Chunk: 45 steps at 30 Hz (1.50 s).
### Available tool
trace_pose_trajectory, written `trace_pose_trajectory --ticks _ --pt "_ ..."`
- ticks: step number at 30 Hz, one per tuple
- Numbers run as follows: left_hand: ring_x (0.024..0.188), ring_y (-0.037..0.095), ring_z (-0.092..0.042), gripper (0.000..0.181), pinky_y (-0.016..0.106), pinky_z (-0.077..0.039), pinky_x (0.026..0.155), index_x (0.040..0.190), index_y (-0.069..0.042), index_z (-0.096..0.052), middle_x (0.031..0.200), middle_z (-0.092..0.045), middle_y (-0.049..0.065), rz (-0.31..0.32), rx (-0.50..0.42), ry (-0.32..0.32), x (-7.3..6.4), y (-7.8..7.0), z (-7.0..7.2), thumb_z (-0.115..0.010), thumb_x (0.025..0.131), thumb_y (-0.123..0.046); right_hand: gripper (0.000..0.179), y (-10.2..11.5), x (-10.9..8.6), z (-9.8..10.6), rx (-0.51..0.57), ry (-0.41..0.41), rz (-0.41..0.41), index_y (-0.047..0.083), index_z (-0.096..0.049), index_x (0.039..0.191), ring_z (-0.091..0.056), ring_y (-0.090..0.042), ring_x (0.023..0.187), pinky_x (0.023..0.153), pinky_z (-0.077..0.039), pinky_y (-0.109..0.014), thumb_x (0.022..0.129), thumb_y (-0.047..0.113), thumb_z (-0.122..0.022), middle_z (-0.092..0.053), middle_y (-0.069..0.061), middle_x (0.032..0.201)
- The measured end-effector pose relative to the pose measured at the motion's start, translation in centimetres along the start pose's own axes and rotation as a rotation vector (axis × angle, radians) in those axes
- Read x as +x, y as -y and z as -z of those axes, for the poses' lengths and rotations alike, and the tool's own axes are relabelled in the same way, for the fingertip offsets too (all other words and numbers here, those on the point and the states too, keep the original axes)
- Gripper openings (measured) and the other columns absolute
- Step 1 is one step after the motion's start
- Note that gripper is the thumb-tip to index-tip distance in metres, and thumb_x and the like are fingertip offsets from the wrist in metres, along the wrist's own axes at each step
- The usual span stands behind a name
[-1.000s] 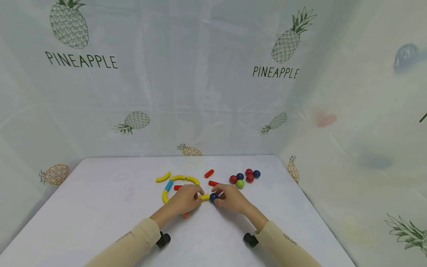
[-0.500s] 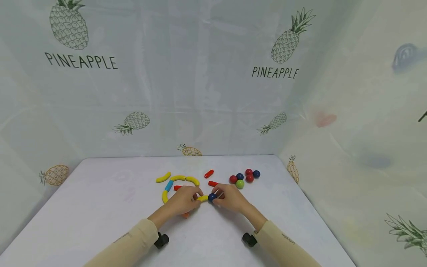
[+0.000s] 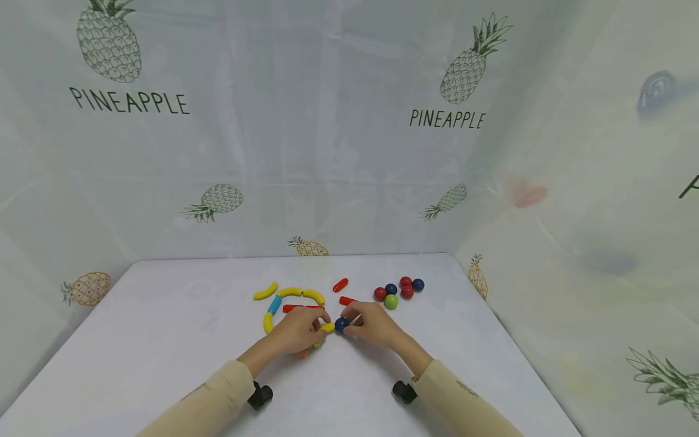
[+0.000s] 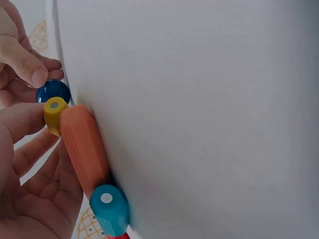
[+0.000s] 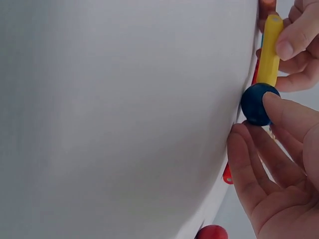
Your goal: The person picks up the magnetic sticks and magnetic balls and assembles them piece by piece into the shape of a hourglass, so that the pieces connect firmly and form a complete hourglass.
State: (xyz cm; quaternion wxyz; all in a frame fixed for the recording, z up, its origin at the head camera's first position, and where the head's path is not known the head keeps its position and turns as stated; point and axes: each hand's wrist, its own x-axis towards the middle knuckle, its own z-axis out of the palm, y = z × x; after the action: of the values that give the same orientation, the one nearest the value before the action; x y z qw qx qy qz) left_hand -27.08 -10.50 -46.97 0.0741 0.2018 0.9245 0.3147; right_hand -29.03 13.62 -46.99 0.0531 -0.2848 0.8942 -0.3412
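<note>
Currently, the half-closed left hand pinches a yellow stick; the half-closed right hand holds a dark-blue ball touching the stick's right end.

You pinch a slim yellow stick in your left hand, lying roughly sideways; its right end meets the round, glossy dark-blue ball your right hand holds.

The head view is looking forward and down over the desk; closer wrist views are sharing the blue ball, at left's nine o'clock, right's three.
</note>
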Motion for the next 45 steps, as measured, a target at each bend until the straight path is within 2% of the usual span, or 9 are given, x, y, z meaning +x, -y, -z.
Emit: trace_pose_trajectory --ticks 6,9,16,20,25,32,37,45 --pt "0.066 0.013 -0.059 0.022 0.026 -0.053 0.061 0.119 -0.021 -0.073 0.093 -0.066 -0.005 -0.002 0.052 -0.012 0.1 1.1 0.0 -0.078 0.098 -0.026 0.024 0.3 0.6 -0.5 -0.013 -0.004 -0.001 0.009 -0.073 0.118 -0.072 -0.016 0.092 0.084 -0.060 -0.026 0.095 0.011 -0.081 -0.077 -0.006 0.107" --pt "0.063 0.012 -0.059 0.021 0.026 -0.052 0.059 0.118 -0.021 -0.073 0.092 -0.066 -0.005 -0.007 0.061 -0.008 0.0 1.4 0.2 -0.078 0.098 -0.026 0.023 0.5 0.8 -0.7 -0.012 0.000 0.000 0.009 -0.073 0.117 -0.071 -0.017 0.091 0.081 -0.059 -0.024 0.095 0.012 -0.081 -0.077 -0.006 0.106" --pt "0.051 0.011 -0.057 0.024 0.025 -0.050 0.053 0.121 -0.014 -0.072 0.086 -0.065 -0.004 -0.047 0.024 0.004 -0.3 1.2 0.9 -0.078 0.098 -0.019 0.025 0.8 1.2 -0.6 -0.011 0.029 -0.005 0.010 -0.073 0.119 -0.071 -0.015 0.092 0.081 -0.059 -0.023 0.096 0.014 -0.081 -0.077 -0.005 0.107" --pt "0.048 0.011 -0.057 0.028 0.024 -0.050 0.050 0.125 -0.012 -0.073 0.086 -0.064 -0.003 -0.031 0.010 0.013 -0.5 1.0 1.1 -0.076 0.098 -0.018 0.025 0.8 1.7 0.1 -0.022 0.044 -0.017 0.009 -0.072 0.122 -0.071 -0.015 0.092 0.083 -0.061 -0.028 0.098 0.013 -0.077 -0.077 -0.004 0.108" --pt "0.047 0.012 -0.058 0.026 0.025 -0.051 0.047 0.124 -0.011 -0.074 0.088 -0.065 -0.001 0.011 0.006 -0.011 -0.7 1.0 1.3 -0.075 0.098 -0.015 0.026 1.3 3.5 0.5 -0.058 0.014 -0.031 0.010 -0.073 0.126 -0.068 -0.014 0.093 0.085 -0.060 -0.029 0.101 0.017 -0.074 -0.076 -0.002 0.108" --pt "0.045 0.013 -0.057 0.022 0.025 -0.048 0.045 0.119 -0.010 -0.075 0.085 -0.064 -0.001 -0.003 0.008 -0.034 -0.8 1.6 1.3 -0.076 0.097 -0.013 0.030 2.1 7.0 0.0 -0.073 -0.005 -0.038 0.006 -0.071 0.128 -0.068 -0.018 0.095 0.087 -0.061 -0.032 0.100 0.017 -0.075 -0.074 -0.005 0.109" --pt "0.049 0.013 -0.057 0.021 0.026 -0.049 0.050 0.118 -0.011 -0.076 0.085 -0.065 -0.003 -0.001 0.018 -0.034 -0.7 1.6 1.3 -0.077 0.096 -0.014 0.029 1.9 9.2 -1.0 -0.085 -0.013 -0.077 0.008 -0.072 0.127 -0.066 -0.015 0.094 0.086 -0.059 -0.029 0.100 0.017 -0.075 -0.074 -0.004 0.109" --pt "0.069 0.011 -0.058 0.018 0.027 -0.051 0.063 0.113 -0.014 -0.077 0.085 -0.066 -0.006 -0.002 0.069 -0.050 -0.7 1.7 1.5 -0.078 0.096 -0.015 0.028 1.6 10.7 -2.2 -0.098 -0.015 -0.125 0.014 -0.074 0.125 -0.064 -0.015 0.094 0.085 -0.058 -0.028 0.099 0.024 -0.077 -0.073 -0.002 0.109"
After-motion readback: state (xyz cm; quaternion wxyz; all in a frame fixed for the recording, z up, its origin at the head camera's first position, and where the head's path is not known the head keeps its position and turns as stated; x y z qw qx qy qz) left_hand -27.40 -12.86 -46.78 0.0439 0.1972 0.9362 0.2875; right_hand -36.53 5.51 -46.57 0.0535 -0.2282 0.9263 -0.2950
